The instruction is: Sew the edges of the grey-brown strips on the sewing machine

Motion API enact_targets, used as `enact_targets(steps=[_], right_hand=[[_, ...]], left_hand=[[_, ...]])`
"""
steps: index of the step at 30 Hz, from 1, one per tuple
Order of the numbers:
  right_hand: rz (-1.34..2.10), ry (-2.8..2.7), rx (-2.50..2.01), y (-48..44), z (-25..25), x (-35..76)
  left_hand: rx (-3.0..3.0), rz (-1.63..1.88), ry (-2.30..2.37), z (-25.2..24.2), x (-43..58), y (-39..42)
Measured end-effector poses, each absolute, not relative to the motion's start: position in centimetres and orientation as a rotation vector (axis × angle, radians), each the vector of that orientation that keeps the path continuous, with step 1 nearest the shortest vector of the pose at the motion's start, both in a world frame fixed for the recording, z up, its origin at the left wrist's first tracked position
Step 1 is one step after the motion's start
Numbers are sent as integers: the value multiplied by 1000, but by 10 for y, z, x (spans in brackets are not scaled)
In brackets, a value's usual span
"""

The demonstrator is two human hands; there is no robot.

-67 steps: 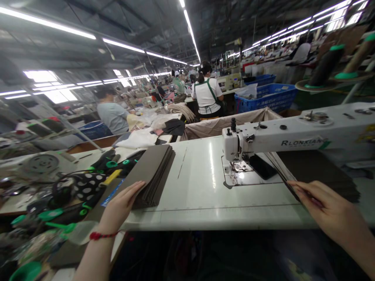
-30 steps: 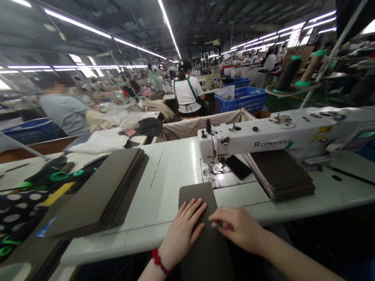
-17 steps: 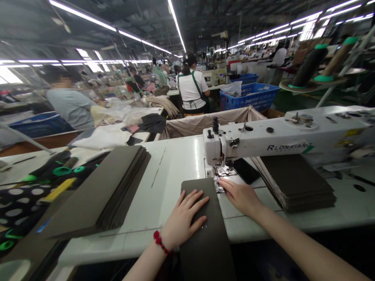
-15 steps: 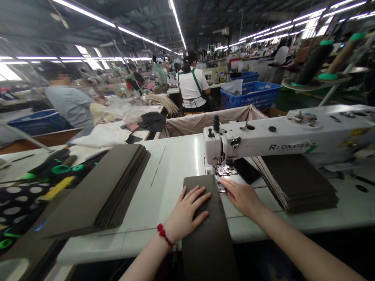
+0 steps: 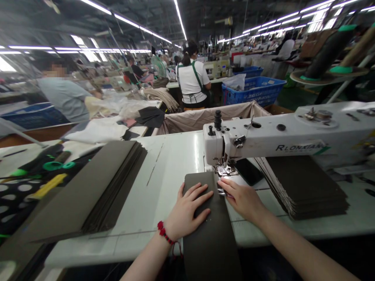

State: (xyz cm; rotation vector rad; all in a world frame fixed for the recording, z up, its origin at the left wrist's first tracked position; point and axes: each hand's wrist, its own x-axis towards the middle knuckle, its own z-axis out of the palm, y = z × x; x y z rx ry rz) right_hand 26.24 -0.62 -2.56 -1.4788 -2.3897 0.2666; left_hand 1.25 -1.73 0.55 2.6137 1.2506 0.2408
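My left hand (image 5: 191, 212) lies flat with fingers spread on a long dark olive fabric panel (image 5: 211, 249). The panel rests on the sewing table, its rounded far end just left of the needle area, and its near end hangs over the front edge. Beside the panel's right edge, my right hand (image 5: 244, 199) is closed, fingertips close to the presser foot (image 5: 225, 170). Two silver tips of what look like thread snips (image 5: 222, 191) poke out under its fingers; the palm hides most of them. The white sewing machine (image 5: 263, 136) stands over the right side.
A stack of olive panels (image 5: 88, 183) lies at left, another stack (image 5: 307, 183) at right under the machine arm. A dark phone (image 5: 249, 171) lies behind my right hand. Thread cones (image 5: 54, 166) sit far left. A cloth-lined bin (image 5: 190, 121) borders the table's back; a co-worker (image 5: 192, 80) sits beyond.
The view has shifted slightly, so the side stacks sit a little farther out. Both hands keep nearly the same place on and beside the panel.
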Motion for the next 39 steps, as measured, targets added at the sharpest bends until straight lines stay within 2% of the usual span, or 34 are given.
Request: enact_targets(steps=[39], right_hand=[[242, -2418, -1517, -4, -26, 260]], left_hand=[[2518, 339, 1262, 3, 9, -12]])
